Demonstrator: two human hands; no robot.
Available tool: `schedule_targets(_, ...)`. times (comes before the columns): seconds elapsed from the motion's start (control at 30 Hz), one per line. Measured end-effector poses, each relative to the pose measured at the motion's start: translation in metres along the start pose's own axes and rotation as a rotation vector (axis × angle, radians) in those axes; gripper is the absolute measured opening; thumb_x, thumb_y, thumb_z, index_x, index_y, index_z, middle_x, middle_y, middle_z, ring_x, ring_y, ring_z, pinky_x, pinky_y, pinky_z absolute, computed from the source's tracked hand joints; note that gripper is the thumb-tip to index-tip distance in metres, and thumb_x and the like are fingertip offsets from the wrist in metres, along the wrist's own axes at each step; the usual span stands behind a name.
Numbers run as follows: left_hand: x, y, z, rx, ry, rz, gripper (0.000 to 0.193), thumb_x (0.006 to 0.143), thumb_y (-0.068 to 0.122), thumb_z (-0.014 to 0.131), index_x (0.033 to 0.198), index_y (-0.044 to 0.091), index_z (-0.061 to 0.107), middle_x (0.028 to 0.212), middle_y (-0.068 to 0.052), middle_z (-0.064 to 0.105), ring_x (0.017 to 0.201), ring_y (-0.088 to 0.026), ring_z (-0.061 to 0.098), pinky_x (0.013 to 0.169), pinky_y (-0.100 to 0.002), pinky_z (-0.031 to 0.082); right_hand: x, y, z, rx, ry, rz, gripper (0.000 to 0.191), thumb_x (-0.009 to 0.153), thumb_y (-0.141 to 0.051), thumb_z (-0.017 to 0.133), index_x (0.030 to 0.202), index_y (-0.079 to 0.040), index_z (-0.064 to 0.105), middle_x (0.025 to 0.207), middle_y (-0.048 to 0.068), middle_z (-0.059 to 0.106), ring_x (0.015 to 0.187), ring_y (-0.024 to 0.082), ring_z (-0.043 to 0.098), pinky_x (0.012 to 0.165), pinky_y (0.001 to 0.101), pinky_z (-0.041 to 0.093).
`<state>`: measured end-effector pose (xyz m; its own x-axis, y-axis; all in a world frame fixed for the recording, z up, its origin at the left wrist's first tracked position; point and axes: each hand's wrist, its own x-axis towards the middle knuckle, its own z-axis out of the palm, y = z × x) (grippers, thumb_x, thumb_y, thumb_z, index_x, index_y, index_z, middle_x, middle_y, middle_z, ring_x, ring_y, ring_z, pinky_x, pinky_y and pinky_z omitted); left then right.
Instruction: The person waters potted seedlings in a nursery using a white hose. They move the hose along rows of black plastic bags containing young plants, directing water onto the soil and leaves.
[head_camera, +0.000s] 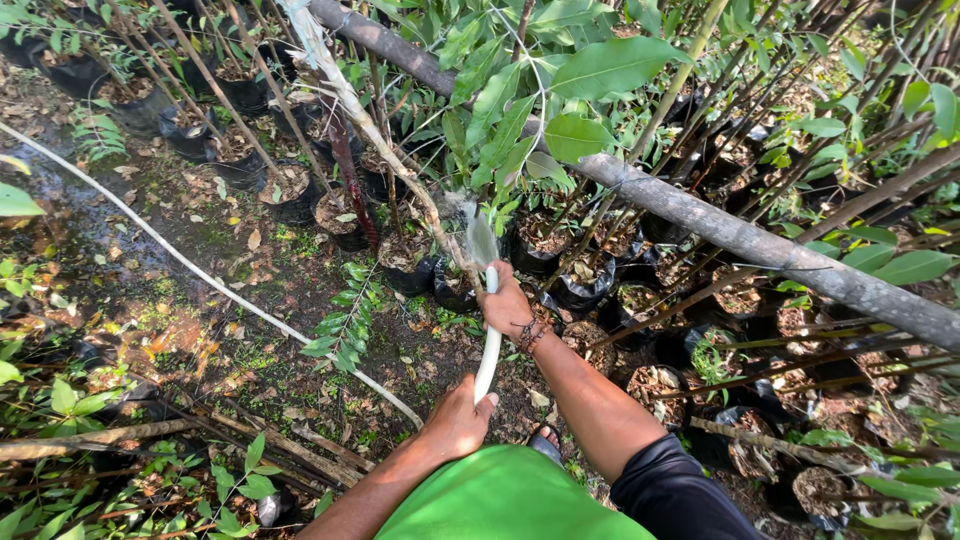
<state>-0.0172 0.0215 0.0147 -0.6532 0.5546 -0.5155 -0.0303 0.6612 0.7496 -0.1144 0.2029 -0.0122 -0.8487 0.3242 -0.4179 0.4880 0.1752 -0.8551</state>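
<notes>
A white hose (487, 362) runs up between my two hands. My right hand (507, 303) grips it near its nozzle end, with cord bracelets on the wrist. Lower down, my left hand (460, 418) holds the same hose close to my green shirt. Water sprays out of the hose end (478, 236) toward saplings in black nursery bags (545, 245). A sandalled foot shows below my arms.
Rows of potted saplings in black bags (240, 90) fill the back and right. A thick grey pole (740, 240) slants across above them. A thin white hose line (200, 275) crosses the wet, leaf-strewn ground on the left. Fallen sticks (90, 438) lie at lower left.
</notes>
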Motion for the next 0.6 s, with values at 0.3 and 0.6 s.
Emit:
schedule_targets(0.3,0.019,-0.012,0.012,0.075,-0.038,0.051,0.041,0.105,0.036,0.049,0.109,-0.004,0.056,0.075,-0.018,0.066,0.064,-0.031,0.067,0.06,-0.049,0.052,0.0,0.045,-0.02,0.073,0.205,-0.06,0.059,0.085,-0.005,0.06,0.14,-0.009,0.04,0.095,0.016,0.066,0.055,0.026,0.065,0.05,0.0384,0.055)
schedule_targets(0.6,0.049,-0.002,0.049,0.235,-0.224,0.252,0.043,0.104,0.039,0.051,0.116,-0.003,0.053,0.092,-0.026,0.067,0.086,-0.046,0.067,0.074,-0.057,0.051,-0.049,0.099,-0.081,0.162,0.58,0.119,0.065,0.083,-0.006,0.063,0.143,-0.011,0.038,0.101,0.018,0.067,0.063,0.029,0.07,0.057,0.0411,0.058)
